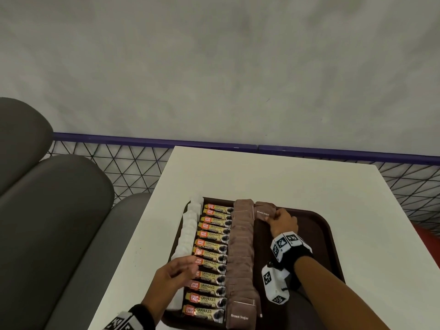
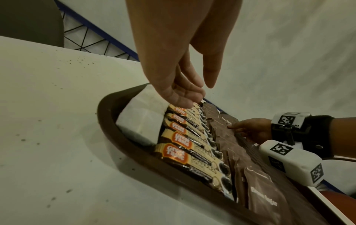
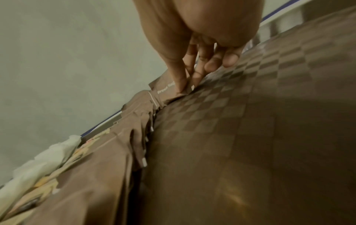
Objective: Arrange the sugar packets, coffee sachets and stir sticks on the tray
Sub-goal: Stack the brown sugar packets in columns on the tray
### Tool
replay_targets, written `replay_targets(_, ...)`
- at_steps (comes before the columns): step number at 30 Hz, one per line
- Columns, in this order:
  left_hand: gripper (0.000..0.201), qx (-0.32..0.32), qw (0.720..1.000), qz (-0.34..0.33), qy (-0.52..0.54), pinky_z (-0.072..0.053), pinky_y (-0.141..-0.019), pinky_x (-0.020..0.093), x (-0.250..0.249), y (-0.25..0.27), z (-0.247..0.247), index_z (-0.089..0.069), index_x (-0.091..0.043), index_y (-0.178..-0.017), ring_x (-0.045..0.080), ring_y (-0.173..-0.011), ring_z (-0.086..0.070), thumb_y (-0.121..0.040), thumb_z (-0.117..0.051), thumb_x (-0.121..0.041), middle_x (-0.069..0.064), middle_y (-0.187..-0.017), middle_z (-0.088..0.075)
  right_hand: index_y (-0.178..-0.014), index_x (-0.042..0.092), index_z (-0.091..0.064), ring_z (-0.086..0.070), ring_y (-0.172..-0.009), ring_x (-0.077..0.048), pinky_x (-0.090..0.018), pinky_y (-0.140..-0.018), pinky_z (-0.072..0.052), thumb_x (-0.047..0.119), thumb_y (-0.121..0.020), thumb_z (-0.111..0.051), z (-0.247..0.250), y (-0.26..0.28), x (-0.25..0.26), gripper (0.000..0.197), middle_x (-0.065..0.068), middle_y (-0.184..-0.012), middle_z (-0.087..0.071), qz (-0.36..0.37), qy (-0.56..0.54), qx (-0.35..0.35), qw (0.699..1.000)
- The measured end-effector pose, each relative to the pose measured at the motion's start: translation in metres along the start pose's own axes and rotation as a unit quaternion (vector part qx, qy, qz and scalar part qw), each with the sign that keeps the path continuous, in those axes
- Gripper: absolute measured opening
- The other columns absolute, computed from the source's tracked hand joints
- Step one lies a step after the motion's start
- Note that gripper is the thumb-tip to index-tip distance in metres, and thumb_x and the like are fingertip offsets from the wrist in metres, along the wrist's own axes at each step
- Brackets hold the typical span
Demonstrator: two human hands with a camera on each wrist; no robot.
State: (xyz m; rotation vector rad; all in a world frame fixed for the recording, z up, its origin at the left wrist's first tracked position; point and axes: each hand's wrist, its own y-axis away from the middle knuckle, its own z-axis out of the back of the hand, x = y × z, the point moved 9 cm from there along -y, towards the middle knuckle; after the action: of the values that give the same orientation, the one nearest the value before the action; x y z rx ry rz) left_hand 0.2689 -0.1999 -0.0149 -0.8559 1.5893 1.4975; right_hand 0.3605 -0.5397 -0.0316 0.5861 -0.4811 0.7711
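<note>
At the tray's far edge, your right hand [image 1: 283, 220] pinches a brown sugar packet [image 1: 264, 211], likely to start a second column beside the overlapped brown row [image 1: 240, 253]. Left of that row lie glossy coffee sachets [image 1: 212, 256], shingled so each label shows, then soft white packets [image 1: 189, 231]. Your left hand [image 1: 175, 276] hovers loosely curled over the sachets, gripping nothing. Beneath everything, the dark checker-textured tray [image 1: 319, 234] rests on the white desk [image 1: 273, 172].

A glossy checker-textured finish is seen on the dark brown plastic tray [image 3: 250, 106]; the orange-and-cream foil coffee sachets [image 1: 212, 263] are shiny, the brown paper sugar packets [image 1: 240, 258] matt.
</note>
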Motion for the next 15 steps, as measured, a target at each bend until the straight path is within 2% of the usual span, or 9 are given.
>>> replay_targets(3, 0.021, 0.018, 1.0, -0.002, 0.0, -0.055, -0.062, 0.019, 0.001, 0.003, -0.002, -0.069, -0.008, -0.102, 0.014, -0.086, -0.07, -0.082, -0.066, -0.004, 0.001, -0.09, -0.075, -0.095, 0.011, -0.054, -0.045, -0.109, -0.031, -0.038, -0.09, -0.038, 0.026, -0.083, -0.065, 0.005, 0.002, 0.009, 0.022, -0.013, -0.108, -0.059, 0.046, 0.032, -0.016, 0.998)
replay_targets(6, 0.02, 0.025, 1.0, -0.001, 0.006, -0.055, -0.063, 0.02, 0.005, 0.008, 0.0, -0.069, -0.009, -0.1, 0.022, -0.096, -0.067, -0.081, -0.068, -0.005, 0.001, -0.088, -0.076, -0.097, 0.011, -0.048, -0.044, -0.107, -0.03, -0.04, -0.087, -0.039, 0.023, -0.079, -0.069, 0.014, 0.008, 0.015, 0.029, -0.012, -0.107, -0.058, 0.078, 0.029, -0.046, 0.995)
replay_targets(7, 0.022, 0.029, 1.0, -0.001, 0.008, -0.055, -0.062, 0.021, 0.005, 0.01, 0.001, -0.07, -0.01, -0.097, 0.024, -0.096, -0.068, -0.076, -0.075, -0.012, 0.001, -0.087, -0.076, -0.101, 0.01, -0.048, -0.044, -0.108, -0.03, -0.04, -0.087, -0.039, 0.023, -0.079, -0.069, 0.018, 0.011, 0.017, 0.033, -0.012, -0.109, -0.057, 0.088, 0.026, -0.056, 0.994)
replay_targets(9, 0.058, 0.051, 0.999, -0.007, -0.01, -0.055, -0.062, 0.021, 0.007, 0.017, 0.001, -0.072, -0.013, -0.093, 0.02, -0.089, -0.07, -0.046, -0.09, -0.042, 0.003, -0.087, -0.075, -0.107, 0.008, -0.048, -0.042, -0.109, -0.03, -0.039, -0.088, -0.038, 0.022, -0.08, -0.067, 0.028, 0.02, 0.021, 0.035, -0.013, -0.111, -0.055, 0.117, 0.024, -0.074, 0.99)
replay_targets(10, 0.073, 0.059, 0.998, -0.007, -0.023, -0.055, -0.061, 0.021, 0.01, 0.021, 0.002, -0.073, -0.014, -0.092, 0.016, -0.086, -0.071, -0.032, -0.09, -0.052, 0.003, -0.088, -0.075, -0.107, 0.008, -0.048, -0.042, -0.108, -0.029, -0.038, -0.087, -0.038, 0.021, -0.081, -0.066, 0.034, 0.026, 0.023, 0.035, -0.012, -0.111, -0.055, 0.135, 0.018, -0.081, 0.987)
replay_targets(11, 0.074, 0.067, 0.997, -0.007, -0.037, -0.055, -0.064, 0.022, 0.013, 0.025, 0.003, -0.072, -0.013, -0.093, 0.016, -0.087, -0.071, -0.033, -0.09, -0.052, 0.003, -0.089, -0.075, -0.107, 0.008, -0.049, -0.043, -0.108, -0.028, -0.037, -0.087, -0.037, 0.021, -0.081, -0.066, 0.041, 0.034, 0.024, 0.033, -0.011, -0.11, -0.056, 0.151, 0.006, -0.086, 0.985)
replay_targets(13, 0.039, 0.086, 0.994, 0.001, -0.067, -0.054, -0.071, 0.023, 0.018, 0.037, 0.003, -0.071, -0.013, -0.097, 0.022, -0.096, -0.068, -0.064, -0.084, -0.029, 0.001, -0.091, -0.075, -0.107, 0.008, -0.052, -0.043, -0.105, -0.025, -0.033, -0.086, -0.037, 0.018, -0.081, -0.066, 0.054, 0.053, 0.02, 0.031, -0.009, -0.105, -0.057, 0.181, -0.029, -0.092, 0.979)
replay_targets(14, 0.023, 0.091, 0.992, -0.001, -0.088, -0.052, -0.072, 0.021, 0.019, 0.044, 0.003, -0.07, -0.014, -0.098, 0.022, -0.099, -0.067, -0.076, -0.075, -0.016, 0.0, -0.092, -0.075, -0.106, 0.008, -0.053, -0.042, -0.103, -0.022, -0.03, -0.085, -0.036, 0.016, -0.081, -0.067, 0.061, 0.064, 0.017, 0.03, -0.007, -0.102, -0.057, 0.196, -0.043, -0.09, 0.976)
replay_targets(15, 0.018, 0.099, 0.988, -0.007, -0.116, -0.052, -0.073, 0.02, 0.023, 0.052, 0.005, -0.071, -0.016, -0.098, 0.019, -0.099, -0.067, -0.081, -0.07, -0.01, -0.002, -0.093, -0.075, -0.106, 0.008, -0.053, -0.041, -0.101, -0.02, -0.025, -0.083, -0.034, 0.013, -0.08, -0.067, 0.066, 0.077, 0.014, 0.029, -0.006, -0.1, -0.056, 0.212, -0.053, -0.084, 0.972)
